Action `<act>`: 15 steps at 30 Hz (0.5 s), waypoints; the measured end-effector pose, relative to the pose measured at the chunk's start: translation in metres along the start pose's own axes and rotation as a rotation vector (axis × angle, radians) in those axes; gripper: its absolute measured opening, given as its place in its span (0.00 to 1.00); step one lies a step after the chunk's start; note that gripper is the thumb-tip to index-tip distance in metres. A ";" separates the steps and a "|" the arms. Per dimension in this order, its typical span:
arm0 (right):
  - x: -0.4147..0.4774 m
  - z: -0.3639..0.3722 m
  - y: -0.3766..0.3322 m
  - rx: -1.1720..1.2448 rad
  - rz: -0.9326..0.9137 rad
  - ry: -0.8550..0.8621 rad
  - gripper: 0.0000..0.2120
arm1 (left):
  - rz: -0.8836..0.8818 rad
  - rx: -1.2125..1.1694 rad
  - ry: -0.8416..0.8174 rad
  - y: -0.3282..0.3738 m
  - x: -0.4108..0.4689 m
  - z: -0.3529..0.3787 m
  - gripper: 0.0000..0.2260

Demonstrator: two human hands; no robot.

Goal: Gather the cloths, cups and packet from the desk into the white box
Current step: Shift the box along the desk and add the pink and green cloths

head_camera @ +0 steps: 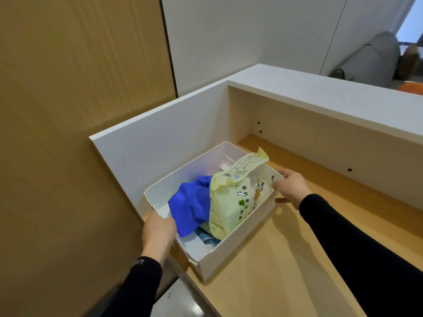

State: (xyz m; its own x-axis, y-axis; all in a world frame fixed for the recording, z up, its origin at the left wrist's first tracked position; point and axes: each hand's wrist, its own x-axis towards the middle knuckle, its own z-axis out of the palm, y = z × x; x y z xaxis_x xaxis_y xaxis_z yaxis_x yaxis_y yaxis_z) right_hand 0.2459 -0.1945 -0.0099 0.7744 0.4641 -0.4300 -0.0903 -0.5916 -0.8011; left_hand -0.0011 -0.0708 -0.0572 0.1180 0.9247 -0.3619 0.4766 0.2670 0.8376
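White box (240, 234), frame centre on the tabletop (286, 259), holds blue cloth (190, 207) and yellow packet (231, 202). Left hand (158, 234) fingers clamp its near-left rim; right hand (291, 188) fingers spread against its right corner. Gathering appears finished; next likely calls for an even two-handed lift or slide.

The white box (238, 243) sits open on the wooden desk (286, 271) in the corner, and inside it a bright blue cloth (191, 208) lies bunched up on the left, touching a puffy pale yellow packet (231, 202) that leans with its top sticking up over the rim.
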 end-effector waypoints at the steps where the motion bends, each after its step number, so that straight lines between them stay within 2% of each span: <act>1: 0.003 0.001 0.001 0.008 -0.002 -0.004 0.24 | 0.012 -0.005 0.010 0.001 -0.001 -0.001 0.12; 7: 0.002 -0.011 0.007 0.054 -0.063 0.094 0.23 | 0.210 0.077 0.003 0.023 -0.003 -0.005 0.11; 10: -0.015 -0.034 0.018 0.134 -0.060 0.182 0.23 | 0.295 0.108 -0.107 0.046 -0.002 0.002 0.12; 15: -0.063 -0.090 0.058 0.230 0.031 0.349 0.23 | 0.391 0.170 -0.384 0.076 -0.022 0.046 0.10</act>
State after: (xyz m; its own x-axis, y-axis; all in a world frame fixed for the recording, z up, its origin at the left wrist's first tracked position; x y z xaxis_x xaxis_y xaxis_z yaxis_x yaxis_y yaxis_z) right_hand 0.2477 -0.3172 0.0083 0.9313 0.1740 -0.3201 -0.2235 -0.4211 -0.8790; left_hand 0.0724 -0.0836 -0.0037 0.6067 0.7725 -0.1876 0.4636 -0.1521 0.8729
